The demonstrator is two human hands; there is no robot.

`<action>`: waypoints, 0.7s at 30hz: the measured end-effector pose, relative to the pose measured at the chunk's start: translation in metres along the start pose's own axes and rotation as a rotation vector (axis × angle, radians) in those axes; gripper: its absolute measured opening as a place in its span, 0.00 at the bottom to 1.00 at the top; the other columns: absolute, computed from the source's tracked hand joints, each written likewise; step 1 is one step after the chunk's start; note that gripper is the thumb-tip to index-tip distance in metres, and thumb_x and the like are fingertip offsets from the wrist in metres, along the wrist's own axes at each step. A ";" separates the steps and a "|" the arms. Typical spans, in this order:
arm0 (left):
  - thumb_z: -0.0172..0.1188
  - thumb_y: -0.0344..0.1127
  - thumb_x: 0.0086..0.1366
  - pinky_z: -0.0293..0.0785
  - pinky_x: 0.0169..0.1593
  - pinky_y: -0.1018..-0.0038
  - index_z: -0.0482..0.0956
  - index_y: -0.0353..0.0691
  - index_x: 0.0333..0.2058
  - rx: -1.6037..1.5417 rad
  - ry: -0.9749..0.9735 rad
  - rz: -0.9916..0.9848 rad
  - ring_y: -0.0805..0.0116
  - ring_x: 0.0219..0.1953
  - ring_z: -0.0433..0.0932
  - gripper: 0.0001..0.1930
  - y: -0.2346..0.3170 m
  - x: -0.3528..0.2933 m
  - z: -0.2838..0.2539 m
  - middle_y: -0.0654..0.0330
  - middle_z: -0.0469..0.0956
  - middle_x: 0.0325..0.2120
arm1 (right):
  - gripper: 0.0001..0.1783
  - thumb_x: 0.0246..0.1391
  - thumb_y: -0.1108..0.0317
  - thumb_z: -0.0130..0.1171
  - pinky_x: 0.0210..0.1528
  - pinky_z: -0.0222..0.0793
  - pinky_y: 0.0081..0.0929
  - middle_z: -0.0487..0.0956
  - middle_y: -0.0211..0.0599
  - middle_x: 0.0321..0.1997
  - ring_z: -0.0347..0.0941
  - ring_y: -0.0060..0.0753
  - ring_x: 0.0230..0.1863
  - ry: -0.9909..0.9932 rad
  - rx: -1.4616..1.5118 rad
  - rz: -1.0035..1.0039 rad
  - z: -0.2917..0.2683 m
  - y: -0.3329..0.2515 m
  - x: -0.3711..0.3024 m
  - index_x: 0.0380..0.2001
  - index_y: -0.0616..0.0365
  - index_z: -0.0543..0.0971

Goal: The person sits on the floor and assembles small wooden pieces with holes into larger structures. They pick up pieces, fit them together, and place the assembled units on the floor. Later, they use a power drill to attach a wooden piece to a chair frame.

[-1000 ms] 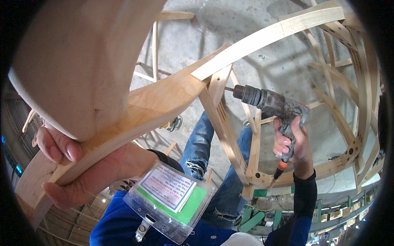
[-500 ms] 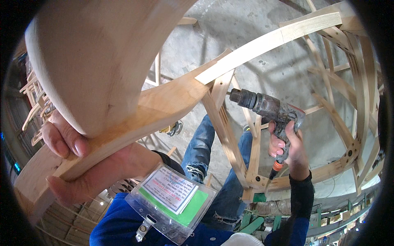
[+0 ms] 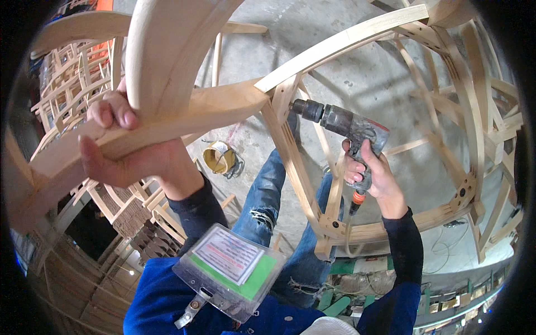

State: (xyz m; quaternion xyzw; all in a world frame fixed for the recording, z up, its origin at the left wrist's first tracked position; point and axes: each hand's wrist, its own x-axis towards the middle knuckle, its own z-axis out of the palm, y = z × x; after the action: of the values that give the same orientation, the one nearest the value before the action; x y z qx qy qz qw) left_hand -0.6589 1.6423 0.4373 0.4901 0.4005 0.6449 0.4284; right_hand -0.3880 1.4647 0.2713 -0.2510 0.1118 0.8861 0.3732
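A pale wooden chair frame with curved rails spans the view. My left hand is closed round its thick curved arm piece at the left, thumb below and fingers over the top. My right hand grips the handle of a worn grey pneumatic drill, which lies level with its chuck pointing left. The chuck's front end is right beside a slanted wooden post under the rail joint; whether the bit enters the wood I cannot tell. An orange hose fitting hangs below the drill's handle.
A yellow tape roll or tub lies on the concrete floor. Many wooden frames stack up at the left. A curved lower rail with bolt holes runs at the right. A badge holder hangs before my chest.
The view has shifted, showing more of the stacked frames and the yellow round thing. The drill's chuck now sits closer against the slanted post. Both hands keep their holds.
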 end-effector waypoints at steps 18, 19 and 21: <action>0.54 0.57 0.53 0.69 0.43 0.69 0.64 0.46 0.24 0.173 0.087 0.027 0.70 0.25 0.69 0.20 0.001 0.001 -0.001 0.65 0.65 0.16 | 0.29 0.61 0.39 0.46 0.23 0.55 0.16 0.58 0.16 0.17 0.55 0.12 0.17 -0.047 -0.068 -0.003 0.001 0.003 0.001 0.47 0.56 0.68; 0.54 0.57 0.53 0.69 0.43 0.69 0.64 0.46 0.24 0.147 0.067 0.016 0.70 0.24 0.69 0.20 0.001 0.002 -0.001 0.65 0.65 0.16 | 0.29 0.61 0.39 0.47 0.23 0.54 0.16 0.59 0.16 0.17 0.55 0.12 0.17 -0.067 0.048 0.037 -0.001 0.000 0.001 0.46 0.56 0.69; 0.53 0.57 0.53 0.68 0.43 0.69 0.65 0.46 0.24 0.108 0.027 -0.007 0.69 0.24 0.68 0.20 0.004 0.001 -0.004 0.64 0.64 0.16 | 0.29 0.61 0.39 0.47 0.23 0.54 0.16 0.58 0.16 0.17 0.55 0.12 0.17 -0.070 0.056 0.038 0.001 0.000 0.000 0.46 0.56 0.69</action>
State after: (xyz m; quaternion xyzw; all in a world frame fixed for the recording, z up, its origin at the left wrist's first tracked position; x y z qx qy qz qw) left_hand -0.6633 1.6414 0.4407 0.5022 0.4424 0.6273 0.3981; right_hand -0.3886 1.4647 0.2718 -0.2073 0.1284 0.8978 0.3667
